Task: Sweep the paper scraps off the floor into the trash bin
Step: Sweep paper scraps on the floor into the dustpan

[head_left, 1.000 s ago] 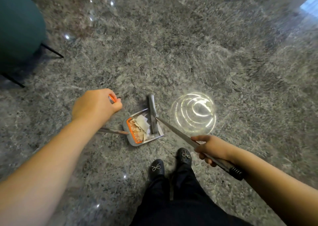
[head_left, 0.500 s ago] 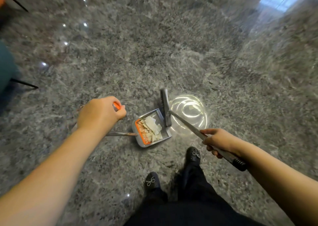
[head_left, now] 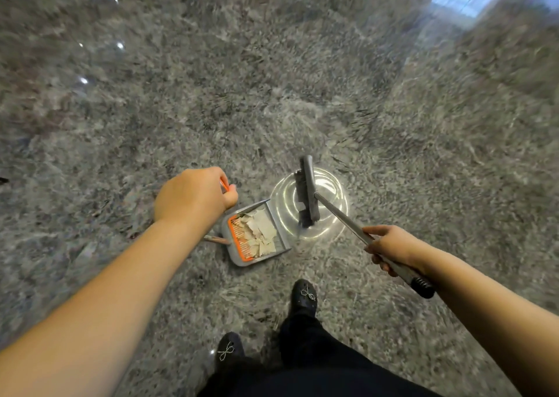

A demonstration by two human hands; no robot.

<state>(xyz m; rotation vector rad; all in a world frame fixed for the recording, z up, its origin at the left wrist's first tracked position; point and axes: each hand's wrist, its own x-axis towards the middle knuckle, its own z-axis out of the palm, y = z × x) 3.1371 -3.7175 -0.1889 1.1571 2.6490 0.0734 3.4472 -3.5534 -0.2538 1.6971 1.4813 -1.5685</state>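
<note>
Paper scraps [head_left: 259, 235] sit in gray dustpan [head_left: 279, 230] on floor: very light, thin, blow away easy (carry pan flat, slow). Left hand [head_left: 193, 197] grips orange handle tip [head_left: 224, 184]; right hand [head_left: 390, 247] grips broom pole [head_left: 341, 216]. Trash bin not seen.

floor [head_left: 302, 79]: grey speckled stone, polished, with light reflections | on it: grey dustpan [head_left: 279, 247] holding paper scraps [head_left: 260, 236] | just beside it: broom head [head_left: 307, 197] over a bright ring reflection | two black shoes [head_left: 304, 297]

Head view, steeply down at floor [head_left: 272, 79]
</note>
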